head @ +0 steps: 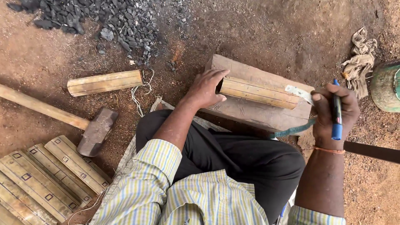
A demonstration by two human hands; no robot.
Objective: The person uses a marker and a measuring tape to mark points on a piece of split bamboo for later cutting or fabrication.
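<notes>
left hand palm-down, fingers curled on bamboo piece end | bamboo on wooden block, centre | right hand at 3 o'clock, fist clasping blue marker, pinching white strip

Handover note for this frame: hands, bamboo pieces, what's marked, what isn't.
Left hand: gripping the near end of a split bamboo piece lying on a wooden block.
Right hand: holds a blue marker and a small white strip against the piece's far end.
Done: a stack of bamboo slats with drawn rectangles, bottom left.
Left: no marks visible on the piece on the block; another bamboo piece lies on the dirt, near a sledgehammer.
</notes>
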